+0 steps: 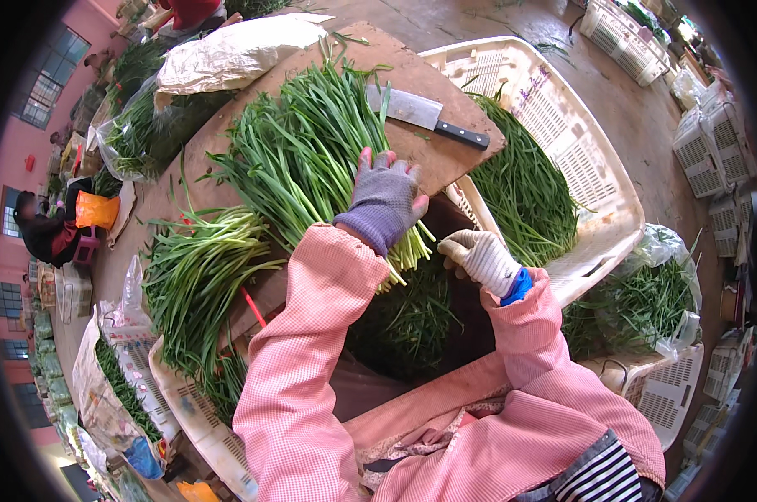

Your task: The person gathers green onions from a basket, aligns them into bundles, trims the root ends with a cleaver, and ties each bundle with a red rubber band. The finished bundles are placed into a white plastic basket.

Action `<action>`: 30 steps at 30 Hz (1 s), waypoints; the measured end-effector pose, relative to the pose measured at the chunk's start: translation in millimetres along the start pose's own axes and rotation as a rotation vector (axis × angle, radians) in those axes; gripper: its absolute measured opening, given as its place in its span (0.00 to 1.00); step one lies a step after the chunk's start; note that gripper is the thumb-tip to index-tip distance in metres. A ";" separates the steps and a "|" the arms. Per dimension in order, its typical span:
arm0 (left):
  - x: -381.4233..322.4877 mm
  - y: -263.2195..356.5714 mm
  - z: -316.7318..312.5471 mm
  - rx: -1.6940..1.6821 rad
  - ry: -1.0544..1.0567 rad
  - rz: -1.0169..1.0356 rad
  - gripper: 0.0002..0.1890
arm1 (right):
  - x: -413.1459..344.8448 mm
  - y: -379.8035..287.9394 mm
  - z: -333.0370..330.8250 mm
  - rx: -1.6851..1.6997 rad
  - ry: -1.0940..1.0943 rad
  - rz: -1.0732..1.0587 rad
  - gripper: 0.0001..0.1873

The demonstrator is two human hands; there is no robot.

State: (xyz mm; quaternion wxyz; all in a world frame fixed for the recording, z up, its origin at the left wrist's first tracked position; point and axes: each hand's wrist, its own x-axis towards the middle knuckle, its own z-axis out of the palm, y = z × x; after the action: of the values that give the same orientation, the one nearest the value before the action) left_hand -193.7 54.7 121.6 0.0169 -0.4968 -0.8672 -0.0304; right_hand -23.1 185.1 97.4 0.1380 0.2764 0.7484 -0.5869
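My left hand [388,194], in a grey-purple glove with pink fingertips, lies flat with spread fingers on a big heap of green garlic chives [309,138]. The pale stem ends [410,254] poke out past its wrist towards me. To the right, my right hand [479,257], in a white knit glove with a blue band at the wrist, hangs apart from the heap, fingers curled. Whether anything small sits between those fingertips is hidden. Beyond my left hand a cleaver [422,113] with a black handle rests on the wooden board [441,150].
Loose greens [403,320] fill a dark space below the board. A second chive bunch [215,251] lies left. At right stands a white plastic crate [567,132] holding greens, near a bag of greens [648,301]. A white sack [240,53] lies behind. A person [52,226] sits far left.
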 end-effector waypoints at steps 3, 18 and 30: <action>-0.3 3.3 0.8 -0.011 0.054 0.022 0.26 | -3.5 -0.2 -3.1 0.023 0.019 0.016 0.15; -124.3 12.2 -73.5 -0.614 0.711 -0.007 0.21 | -27.0 39.7 2.3 0.069 0.064 0.054 0.13; -348.4 24.8 31.5 -1.077 0.839 -0.878 0.17 | -28.1 56.6 22.2 -0.136 0.065 0.088 0.14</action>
State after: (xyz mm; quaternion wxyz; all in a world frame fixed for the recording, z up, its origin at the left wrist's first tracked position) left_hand 4.1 -230.4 70.3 0.0857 0.0018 -0.7710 -0.6311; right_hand 29.6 165.7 60.8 0.1576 0.3182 0.7777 -0.5187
